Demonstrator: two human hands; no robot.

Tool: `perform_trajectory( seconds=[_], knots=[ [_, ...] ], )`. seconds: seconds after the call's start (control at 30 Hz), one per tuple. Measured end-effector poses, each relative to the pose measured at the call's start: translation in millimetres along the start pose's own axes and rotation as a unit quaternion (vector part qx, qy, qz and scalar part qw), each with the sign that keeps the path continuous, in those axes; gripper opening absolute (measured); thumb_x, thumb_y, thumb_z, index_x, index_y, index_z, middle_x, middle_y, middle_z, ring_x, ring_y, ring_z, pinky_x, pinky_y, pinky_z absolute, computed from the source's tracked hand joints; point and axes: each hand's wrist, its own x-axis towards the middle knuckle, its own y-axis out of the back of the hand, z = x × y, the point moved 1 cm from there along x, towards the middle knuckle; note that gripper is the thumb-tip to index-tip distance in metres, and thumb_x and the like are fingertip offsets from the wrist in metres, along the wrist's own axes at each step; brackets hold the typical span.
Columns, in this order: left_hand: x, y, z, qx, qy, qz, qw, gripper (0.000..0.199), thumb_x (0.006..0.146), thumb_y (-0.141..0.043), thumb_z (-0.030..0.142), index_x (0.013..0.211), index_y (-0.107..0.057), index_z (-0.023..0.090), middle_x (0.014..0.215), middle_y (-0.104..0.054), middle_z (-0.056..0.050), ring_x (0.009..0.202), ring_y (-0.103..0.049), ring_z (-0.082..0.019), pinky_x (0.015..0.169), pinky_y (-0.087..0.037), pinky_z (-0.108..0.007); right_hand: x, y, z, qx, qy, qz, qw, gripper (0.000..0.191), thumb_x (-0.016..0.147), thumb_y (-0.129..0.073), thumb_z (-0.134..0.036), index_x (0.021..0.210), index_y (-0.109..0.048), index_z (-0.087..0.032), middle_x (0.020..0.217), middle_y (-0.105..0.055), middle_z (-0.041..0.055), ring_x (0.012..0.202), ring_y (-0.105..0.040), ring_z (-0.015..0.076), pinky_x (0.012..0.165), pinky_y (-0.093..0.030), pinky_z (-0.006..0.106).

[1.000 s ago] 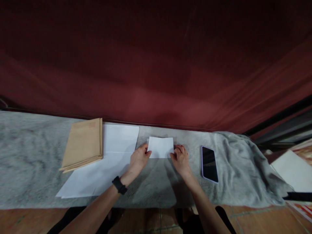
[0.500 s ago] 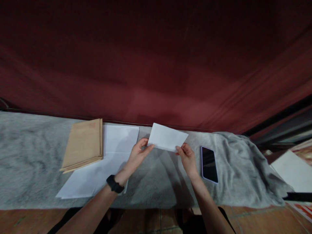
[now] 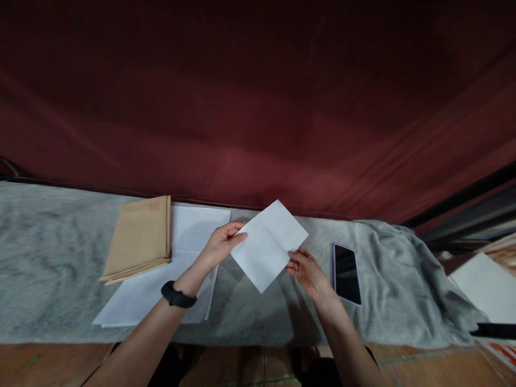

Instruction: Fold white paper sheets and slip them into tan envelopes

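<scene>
- Your L hand (image 3: 223,239): fingers closed in a pinch on the creased white sheet (image 3: 268,244), thumb on top at its L corner, other fingers mostly hidden behind.
- Your R hand (image 3: 307,269): thumb + fingers narrow, pinching the same sheet along its lower R edge; some fingertips tucked under.
- Creased white sheet: btwn your hands, above the grey blanket (image 3: 250,317), turned like a diamond, w/ one corner toward you & one toward the red fabric (image 3: 242,140). Faint crease across the middle; can't tell if anything's on the underside.
- Brown envelopes (image 3: 139,234): stacked to your L on the blanket, partly over the white papers (image 3: 197,228); faint reddish mark nr the top R corner.
- White papers: lying flat & overlapping, R of & below the envelopes, partly under your L hand & forearm.
- Black wristband (image 3: 177,295): on your L wrist, over the papers in view.
- Phone (image 3: 346,274): R of your R hand, flat on the blanket, dark screen up, pale purple case; not touching your hand.
- Far R: white board (image 3: 487,285) past the blanket's end, material unclear.
- Btm: tiled floor (image 3: 423,365) below the blanket edge.
</scene>
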Motion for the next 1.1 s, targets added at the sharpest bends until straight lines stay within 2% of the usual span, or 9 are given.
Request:
perform_trajectory(
  seconds=[0.17, 0.3, 0.4, 0.57, 0.67, 0.77, 0.83, 0.97, 1.1],
  knots=[
    [14.1, 11.6, -19.3, 0.081, 0.02, -0.023, 0.996, 0.044, 0.07, -0.074, 0.046, 0.1, -0.073, 0.015, 0.076, -0.073, -0.001, 0.064, -0.064, -0.017, 0.06, -0.048, -0.026, -5.4, 3.4, 6.8, -0.025, -0.058, 0.005, 0.998, 0.031, 0.064, -0.087, -0.027, 0.086, -0.067, -0.019, 0.078, -0.077, 0.0032, 0.062, -0.074, 0.019, 0.053, -0.062, 0.027],
    [21.7, 15.0, -31.2, 0.211, 0.0, -0.066, 0.975, 0.033, 0.077, -0.066, 0.033, 0.105, -0.075, 0.018, 0.084, -0.076, -0.002, 0.072, -0.068, -0.019, 0.064, -0.051, -0.027, -2.6, 14.8, 9.8, -0.095, -0.019, 0.049, 0.994, 0.032, 0.07, -0.081, -0.039, 0.092, -0.066, -0.021, 0.082, -0.077, 0.0035, 0.063, -0.073, 0.0187, 0.057, -0.062, 0.03],
    [20.0, 12.5, -29.0, 0.347, -0.042, -0.042, 0.936, 0.032, 0.083, -0.062, 0.021, 0.111, -0.075, 0.024, 0.101, -0.078, -0.004, 0.093, -0.071, -0.022, 0.082, -0.053, -0.029, 4.1, 24.4, 9.2, -0.183, 0.02, 0.076, 0.98, 0.028, 0.071, -0.076, -0.041, 0.089, -0.065, -0.023, 0.071, -0.072, -0.0011, 0.055, -0.068, 0.0171, 0.05, -0.057, 0.028],
    [13.7, -1.1, -25.7, 0.505, -0.119, -0.018, 0.855, 0.036, 0.092, -0.054, 0.015, 0.12, -0.072, 0.029, 0.118, -0.073, -0.006, 0.107, -0.069, -0.023, 0.1, -0.049, -0.035, 10.2, 32.1, 8.3, -0.338, 0.098, 0.083, 0.932, 0.006, 0.071, -0.066, -0.028, 0.069, -0.061, -0.026, 0.056, -0.06, -0.0042, 0.051, -0.058, 0.0162, 0.047, -0.041, 0.026],
    [10.2, -13.2, -25.8, 0.565, -0.182, -0.009, 0.805, 0.038, 0.094, -0.046, 0.01, 0.119, -0.072, 0.024, 0.122, -0.071, -0.011, 0.116, -0.065, -0.026, 0.109, -0.044, -0.043, 6.4, 36.6, 8.1, -0.492, 0.096, 0.064, 0.863, 0.012, 0.072, -0.062, -0.023, 0.062, -0.057, -0.026, 0.055, -0.059, -0.0032, 0.057, -0.06, 0.0178, 0.053, -0.039, 0.027],
    [2.7, -31.2, -28.3, 0.598, -0.233, 0.02, 0.767, 0.043, 0.094, -0.042, 0.006, 0.125, -0.068, 0.018, 0.143, -0.06, -0.015, 0.14, -0.048, -0.03, 0.122, -0.028, -0.053, -2.9, 45.1, 7.1, -0.589, 0.083, 0.04, 0.803, 0.017, 0.078, -0.061, -0.028, 0.062, -0.056, -0.026, 0.059, -0.063, -0.0015, 0.061, -0.063, 0.0196, 0.057, -0.04, 0.029],
    [-6.3, -47.5, -34.4, 0.596, -0.243, 0.016, 0.765, 0.042, 0.097, -0.042, 0.01, 0.132, -0.064, 0.017, 0.152, -0.053, -0.014, 0.148, -0.039, -0.029, 0.126, -0.021, -0.055, -10.2, 49.4, 5.0, -0.617, 0.12, 0.075, 0.775, 0.016, 0.084, -0.062, -0.035, 0.07, -0.061, -0.026, 0.066, -0.068, 0.0009, 0.065, -0.066, 0.0213, 0.06, -0.042, 0.03],
    [-28.9, -78.0, -55.2, 0.58, -0.221, 0.003, 0.784, 0.047, 0.103, -0.043, 0.032, 0.145, -0.051, 0.014, 0.159, -0.044, -0.016, 0.151, -0.033, -0.031, 0.125, -0.023, -0.058, -18.4, 36.2, 4.2, -0.63, 0.245, 0.147, 0.722, 0.026, 0.095, -0.053, -0.044, 0.102, -0.067, -0.023, 0.089, -0.074, 0.0097, 0.083, -0.071, 0.0265, 0.076, -0.052, 0.037],
    [-41.7, -88.9, -71.4, 0.592, -0.225, -0.005, 0.773, 0.058, 0.101, -0.044, 0.037, 0.152, -0.041, 0.007, 0.161, -0.038, -0.021, 0.153, -0.029, -0.032, 0.126, -0.023, -0.056, -11.9, -3.3, 22.6, -0.573, 0.331, 0.019, 0.749, 0.047, 0.104, -0.037, -0.044, 0.137, -0.058, -0.018, 0.135, -0.066, 0.0155, 0.126, -0.061, 0.0271, 0.107, -0.048, 0.045]
  ],
)
